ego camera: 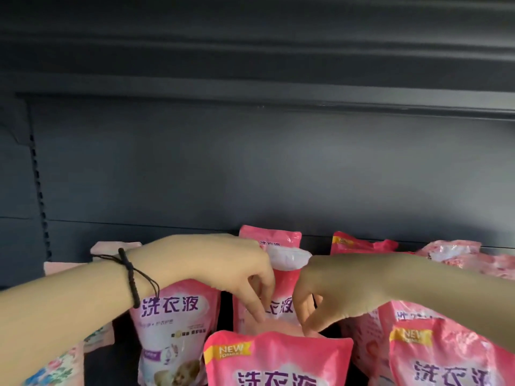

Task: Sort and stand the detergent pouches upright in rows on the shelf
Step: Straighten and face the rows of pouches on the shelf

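Flanking pouch (283, 284), left hand (223, 263) and right hand (334, 285) grip.

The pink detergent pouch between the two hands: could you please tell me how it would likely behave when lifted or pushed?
Probably floppy: the pink detergent pouch is soft film, and its white top bends over. Likely heavy for its size, as the body looks filled out. Its glossy skin may be slippery, so it could slide in a light grip.

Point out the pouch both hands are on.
The centre pouch just behind the front NEW pouch: the left hand and right hand both have fingers against it, unlike its neighbours.
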{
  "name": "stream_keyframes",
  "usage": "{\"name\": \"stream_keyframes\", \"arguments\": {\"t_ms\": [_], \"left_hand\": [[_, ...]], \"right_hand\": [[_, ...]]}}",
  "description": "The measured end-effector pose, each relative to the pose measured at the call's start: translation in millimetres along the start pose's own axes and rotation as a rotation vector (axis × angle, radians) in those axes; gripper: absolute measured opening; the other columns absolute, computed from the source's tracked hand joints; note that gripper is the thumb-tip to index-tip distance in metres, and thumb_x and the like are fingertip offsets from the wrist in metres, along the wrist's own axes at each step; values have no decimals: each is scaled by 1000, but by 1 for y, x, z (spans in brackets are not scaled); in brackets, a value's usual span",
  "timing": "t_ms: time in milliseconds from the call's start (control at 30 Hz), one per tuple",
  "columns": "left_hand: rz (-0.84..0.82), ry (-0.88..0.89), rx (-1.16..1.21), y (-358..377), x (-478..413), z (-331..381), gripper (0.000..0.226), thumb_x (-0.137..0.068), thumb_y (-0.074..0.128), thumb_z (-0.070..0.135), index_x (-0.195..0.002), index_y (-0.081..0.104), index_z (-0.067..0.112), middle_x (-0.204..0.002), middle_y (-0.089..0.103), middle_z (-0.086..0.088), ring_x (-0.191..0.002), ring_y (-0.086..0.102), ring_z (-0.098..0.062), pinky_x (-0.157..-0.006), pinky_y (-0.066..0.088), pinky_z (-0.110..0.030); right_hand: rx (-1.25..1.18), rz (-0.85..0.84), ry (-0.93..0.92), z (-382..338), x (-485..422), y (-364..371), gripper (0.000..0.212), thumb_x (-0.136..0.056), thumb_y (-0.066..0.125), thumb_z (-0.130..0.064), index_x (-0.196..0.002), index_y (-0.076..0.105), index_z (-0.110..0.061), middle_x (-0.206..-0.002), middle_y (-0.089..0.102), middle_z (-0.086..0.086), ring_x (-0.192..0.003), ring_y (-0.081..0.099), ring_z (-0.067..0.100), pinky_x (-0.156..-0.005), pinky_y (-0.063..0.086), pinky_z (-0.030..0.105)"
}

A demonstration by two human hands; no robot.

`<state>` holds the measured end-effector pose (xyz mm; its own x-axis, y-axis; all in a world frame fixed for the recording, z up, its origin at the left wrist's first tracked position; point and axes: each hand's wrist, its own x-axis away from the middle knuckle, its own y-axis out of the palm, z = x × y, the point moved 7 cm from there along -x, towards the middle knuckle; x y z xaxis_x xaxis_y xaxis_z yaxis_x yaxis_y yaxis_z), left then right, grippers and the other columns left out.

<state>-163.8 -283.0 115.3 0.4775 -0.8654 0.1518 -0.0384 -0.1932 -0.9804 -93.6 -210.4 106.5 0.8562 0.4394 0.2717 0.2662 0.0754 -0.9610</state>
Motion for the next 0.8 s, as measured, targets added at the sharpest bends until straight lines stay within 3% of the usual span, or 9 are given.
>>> {"name": "stream_keyframes", "arguments": {"t_ms": [67,200,300,433,500,567,633,700,800], "left_hand": [[12,25,-37,5,-2,3,29,-80,64,55,-94,70,31,-81,61,8,-82,53,-8,-83,43,-30],[-1,-25,52,23,-7,6,32,-78,71,50,-90,71,21,-68,53,11,-83,58,-18,-88,48,-41],[69,82,40,15,3,20,18,-84,67,42,-86,72,24,-72,62,10,-78,54,-11,-84,44,-33],[241,33,304,-15,20,8,11,-90,64,23,-81,70,19,-71,62,11,-64,52,0,-64,41,-16],[463,-32,505,-33,30,-2,15,-93,61,21,-78,65,20,-69,59,13,-61,50,3,-64,40,-13],[720,-63,914,-42,39,-12,17,-94,58,20,-79,64,16,-73,62,7,-69,55,-2,-73,46,-20],[895,-62,1338,-40,39,-18,20,-95,56,24,-80,62,13,-75,65,1,-72,61,-11,-71,53,-25],[968,-48,1612,-37,36,-15,22,-95,55,30,-88,64,11,-83,69,-2,-76,67,-14,-67,57,-25],[1029,-21,1756,-36,41,-11,28,-95,55,32,-105,66,7,-98,74,-7,-91,71,-19,-78,57,-30]], "right_hand": [[-18,-5,7,3,-3,1,14,-87,64,-29,-89,73,-18,-86,72,-3,-79,65,8,-74,51,24],[-31,9,69,13,-8,2,13,-87,63,-22,-87,73,-15,-76,71,2,-65,59,3,-65,46,14],[-26,72,123,20,-8,-2,13,-87,62,-23,-83,73,-17,-80,73,-2,-68,59,0,-66,45,15],[-84,271,206,32,14,-32,21,-90,58,-23,-70,60,-30,-75,62,-16,-68,56,-1,-64,45,18],[-306,467,217,38,30,-50,17,-93,56,-20,-77,62,-24,-77,62,-11,-68,58,6,-61,49,18],[-657,699,158,42,40,-63,16,-95,55,-14,-80,61,-16,-82,63,0,-74,61,13,-68,55,25],[-963,900,75,42,42,-72,15,-96,54,-12,-82,59,-13,-81,63,4,-75,62,16,-70,56,28],[-1138,1052,53,39,39,-78,11,-97,53,-13,-86,56,-10,-79,61,4,-72,61,16,-63,54,27],[-1275,1200,45,26,34,-88,10,-97,54,-13,-88,54,-8,-82,60,6,-73,62,19,-61,56,31]]}}
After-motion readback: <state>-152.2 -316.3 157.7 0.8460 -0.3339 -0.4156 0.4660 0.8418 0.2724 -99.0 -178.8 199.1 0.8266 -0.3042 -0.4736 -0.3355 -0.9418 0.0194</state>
